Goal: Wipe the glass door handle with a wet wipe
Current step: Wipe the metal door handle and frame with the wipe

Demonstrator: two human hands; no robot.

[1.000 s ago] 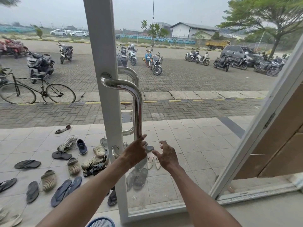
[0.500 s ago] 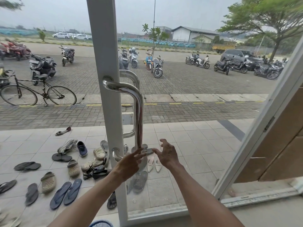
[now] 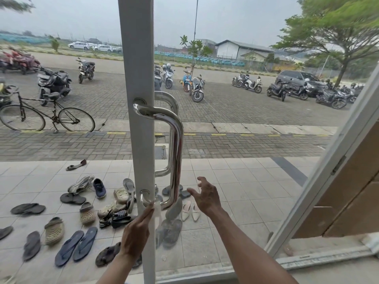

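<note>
Left hand presses wet wipe under door handle (right hand open).

Both bare forearms reach up from the bottom of the frame toward its lower centre. The left hand shows its back, fingers held straight and together, pointing up and slightly right, with a thin white wipe pinched at their tips. The right hand sits higher and to the right, wrist bent, fingers spread and curled loosely, holding nothing. The hands are apart.
</note>
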